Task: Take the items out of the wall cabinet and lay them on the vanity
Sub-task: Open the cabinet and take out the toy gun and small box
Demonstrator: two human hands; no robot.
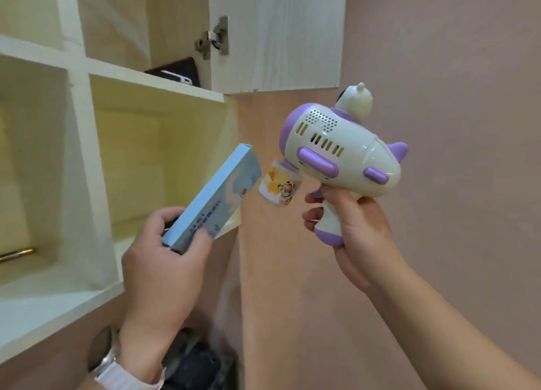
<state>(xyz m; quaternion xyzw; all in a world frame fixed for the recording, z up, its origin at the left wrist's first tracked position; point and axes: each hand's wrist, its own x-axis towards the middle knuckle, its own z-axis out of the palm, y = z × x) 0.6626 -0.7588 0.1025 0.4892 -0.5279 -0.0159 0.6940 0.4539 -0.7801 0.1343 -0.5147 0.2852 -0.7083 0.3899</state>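
both hands loaded, carry-down step next

left hand (164,260), w/ a pale watch strap (117,372) at the wrist, has its grip clamped on the lower end of a light blue box (216,196); box tilts up and to the right, clear of the shelf edge. right hand (348,228) has its grip wrapped round the handle of a white and purple toy gun (336,152), a small printed bottle (279,189) hanging under its front. both items are out of the wall cabinet (79,102) and held in the air in front of it, near each other but apart.

judged step: items taken out, not yet laid down. next move calls for lowering both to the desk, which isn't in view, so placing spots can't be told. something dark and blurred sits low btwn the arms; can't id it.

farther: cabinet is pale wood cubbies, door (278,32) swung open on a metal hinge (215,36). a dark flat item (178,71) lies on the upper shelf and a thin pen-like thing (17,255) in the lower left cubby, so more trips look needed. wall (453,67) to the right is plain dusty pink.
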